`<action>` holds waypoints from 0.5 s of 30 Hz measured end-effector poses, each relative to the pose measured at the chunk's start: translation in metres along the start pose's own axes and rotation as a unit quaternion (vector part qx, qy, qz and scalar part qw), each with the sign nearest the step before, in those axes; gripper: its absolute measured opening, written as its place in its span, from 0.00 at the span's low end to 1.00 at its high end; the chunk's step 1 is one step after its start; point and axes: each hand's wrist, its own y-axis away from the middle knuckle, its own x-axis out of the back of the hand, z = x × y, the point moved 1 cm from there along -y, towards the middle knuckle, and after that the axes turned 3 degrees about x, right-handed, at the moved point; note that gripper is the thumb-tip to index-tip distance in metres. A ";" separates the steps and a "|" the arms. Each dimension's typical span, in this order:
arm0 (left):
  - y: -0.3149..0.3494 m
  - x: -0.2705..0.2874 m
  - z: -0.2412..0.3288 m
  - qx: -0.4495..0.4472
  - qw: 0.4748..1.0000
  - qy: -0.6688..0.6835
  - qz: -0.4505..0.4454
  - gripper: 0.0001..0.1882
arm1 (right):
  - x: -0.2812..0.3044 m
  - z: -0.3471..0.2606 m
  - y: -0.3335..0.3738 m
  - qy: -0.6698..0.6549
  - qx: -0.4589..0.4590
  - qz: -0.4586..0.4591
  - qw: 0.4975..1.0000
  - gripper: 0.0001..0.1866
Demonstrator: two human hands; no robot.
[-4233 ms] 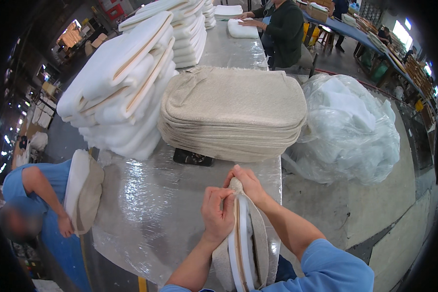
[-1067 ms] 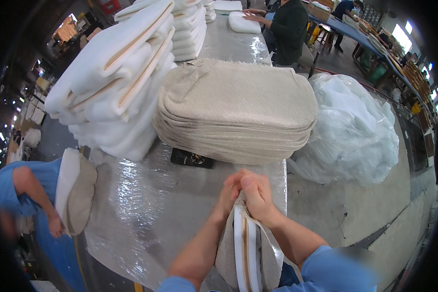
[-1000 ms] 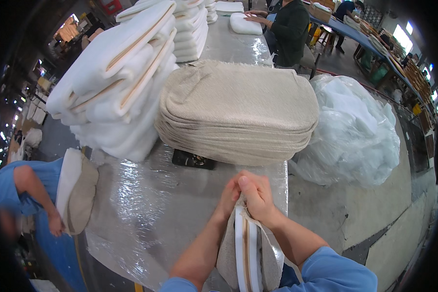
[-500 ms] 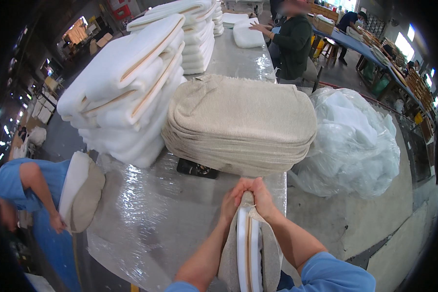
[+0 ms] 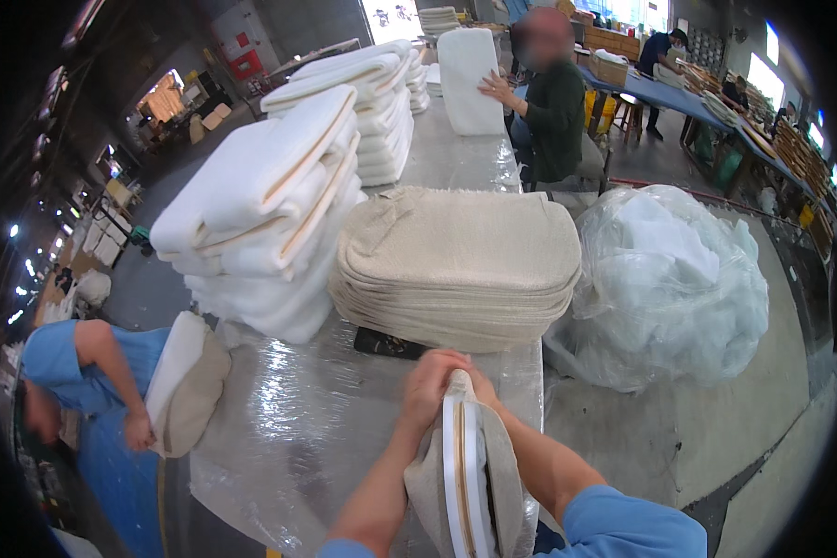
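A co-worker in blue (image 5: 84,372) holds a pad on the left, close to the table's edge. White foam pads (image 5: 270,205) pile high there. In the middle, the left hand (image 5: 425,386) and right hand (image 5: 479,381) both pinch shut on the beige cover (image 5: 507,474) over the upright foam pad (image 5: 460,474). Pulling evenly on both sides should keep it smooth. The stack of beige covers (image 5: 460,265) sits just ahead. The clear bag of stuffing (image 5: 670,284) fills the right, so open room is the bare wrapped table (image 5: 298,418).
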 end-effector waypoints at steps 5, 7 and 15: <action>-0.001 -0.037 0.032 0.068 0.982 0.078 -0.159 0.19 | 0.022 -0.010 0.001 -0.314 0.018 0.010 0.949 0.30; 0.026 -0.015 0.057 -0.028 0.993 0.019 -0.114 0.21 | -0.035 -0.013 0.034 -0.336 -0.058 -0.010 0.940 0.36; 0.110 0.018 0.164 -0.102 0.992 0.070 -0.025 0.18 | -0.094 0.008 0.228 -0.100 -0.165 -0.137 0.971 0.44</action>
